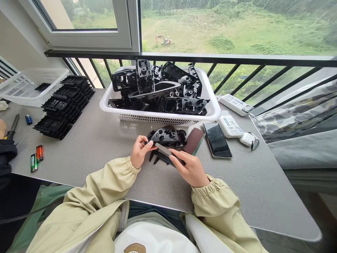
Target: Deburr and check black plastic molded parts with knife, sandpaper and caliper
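My left hand point(141, 151) is closed in a pinch, with a small dark piece at its fingertips that I cannot fully make out. My right hand point(190, 166) grips a flat grey bar point(163, 149), whose far end points toward my left fingertips. Below the bar lies a black caliper point(162, 158), its jaws toward the left and partly covered. Just beyond both hands a black plastic housing point(168, 137) rests on the table. A brown sheet of sandpaper point(194, 138) lies to the right of the housing, with a green-edged sheet under it.
A white basket point(158, 117) full of black plastic parts stands against the railing. Stacked black trays point(64, 105), batteries point(39, 153) and another white basket point(52, 75) are leftward. A phone point(218, 140) and white devices point(230, 124) lie rightward. Another person's sleeve point(7, 154) shows far left.
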Available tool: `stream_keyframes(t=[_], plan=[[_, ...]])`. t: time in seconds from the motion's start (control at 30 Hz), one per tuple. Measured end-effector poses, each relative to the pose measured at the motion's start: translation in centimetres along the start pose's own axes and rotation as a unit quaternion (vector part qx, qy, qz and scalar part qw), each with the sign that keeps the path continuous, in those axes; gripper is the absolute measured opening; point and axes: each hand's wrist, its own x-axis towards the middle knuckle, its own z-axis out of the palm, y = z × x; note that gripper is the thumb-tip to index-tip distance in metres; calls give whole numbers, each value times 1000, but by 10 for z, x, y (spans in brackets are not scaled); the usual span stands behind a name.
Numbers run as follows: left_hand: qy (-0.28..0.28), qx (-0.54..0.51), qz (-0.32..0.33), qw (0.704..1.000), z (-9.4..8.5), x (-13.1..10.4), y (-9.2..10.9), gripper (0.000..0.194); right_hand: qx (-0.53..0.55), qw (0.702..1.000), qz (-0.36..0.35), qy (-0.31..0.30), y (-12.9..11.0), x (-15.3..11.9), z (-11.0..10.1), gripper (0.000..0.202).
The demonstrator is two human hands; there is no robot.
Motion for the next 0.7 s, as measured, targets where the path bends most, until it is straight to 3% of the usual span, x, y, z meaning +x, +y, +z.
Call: stream_keyframes(t=[0.4, 0.7], plan=[[-6, 15, 0, 1000, 0, 0, -2, 51, 33, 999, 32, -26, 0, 0, 1, 37], [50, 18, -6, 999, 3, 2, -1, 60, 63, 997, 37, -17, 2, 1, -1, 33]])
